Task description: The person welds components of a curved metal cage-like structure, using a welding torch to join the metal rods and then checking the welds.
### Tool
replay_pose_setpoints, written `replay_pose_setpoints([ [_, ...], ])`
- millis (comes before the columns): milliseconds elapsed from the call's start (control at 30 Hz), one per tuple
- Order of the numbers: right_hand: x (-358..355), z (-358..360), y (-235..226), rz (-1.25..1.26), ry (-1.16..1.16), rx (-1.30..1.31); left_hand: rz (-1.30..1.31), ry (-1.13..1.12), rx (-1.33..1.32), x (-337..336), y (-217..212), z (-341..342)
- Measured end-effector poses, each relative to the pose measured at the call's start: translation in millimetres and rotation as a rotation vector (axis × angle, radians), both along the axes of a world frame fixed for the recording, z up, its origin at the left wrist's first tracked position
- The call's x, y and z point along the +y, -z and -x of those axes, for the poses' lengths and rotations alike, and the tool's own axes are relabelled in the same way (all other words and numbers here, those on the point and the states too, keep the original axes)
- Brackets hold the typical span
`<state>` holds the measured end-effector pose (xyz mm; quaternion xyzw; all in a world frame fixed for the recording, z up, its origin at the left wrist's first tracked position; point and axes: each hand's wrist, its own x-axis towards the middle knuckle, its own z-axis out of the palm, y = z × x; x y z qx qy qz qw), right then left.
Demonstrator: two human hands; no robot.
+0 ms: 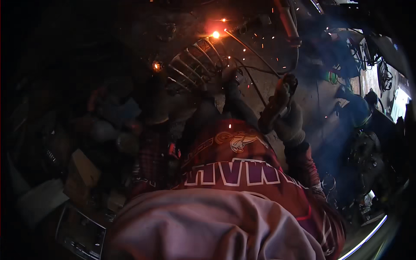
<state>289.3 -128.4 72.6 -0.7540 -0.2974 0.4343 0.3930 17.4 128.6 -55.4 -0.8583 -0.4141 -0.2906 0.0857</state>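
Observation:
In my right hand [289, 119], which wears a pale work glove, is a welding electrode holder [274, 104], with my fingers closed round it. A thin welding rod [252, 48] slants from it up and left. The rod's tip glows beside a curved metal grille [190, 65] made of several parallel bars. A bright orange spot burns at the grille's upper end, and sparks fly around it. On the left, my left hand [157, 115] is mostly lost in shadow below the grille; its fingers cannot be made out.
Dark cables [255, 84] run over the floor by my feet. A thick pipe-like part [288, 21] stands at the upper right. Bluish smoke drifts on the right, where cluttered gear sits. Cardboard pieces [84, 169] and a metal frame [81, 232] lie at the lower left.

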Motion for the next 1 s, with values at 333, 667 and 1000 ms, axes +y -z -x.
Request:
replay_pose_setpoints([
  [333, -13.3, -1.4, 19.4, -0.116, 0.051, 0.005, -0.116, -0.137, -0.026, 5.6, 59.5, 37.2],
  [667, -13.2, -3.1, 15.5, -0.085, 0.048, 0.011, 0.628, -0.018, -0.698, -9.7, -16.0, -3.3],
  [1000, -11.0, -5.2, 11.7, -0.074, 0.086, 0.07, 0.853, -0.053, -0.783, -11.8, -6.4, -0.8],
])
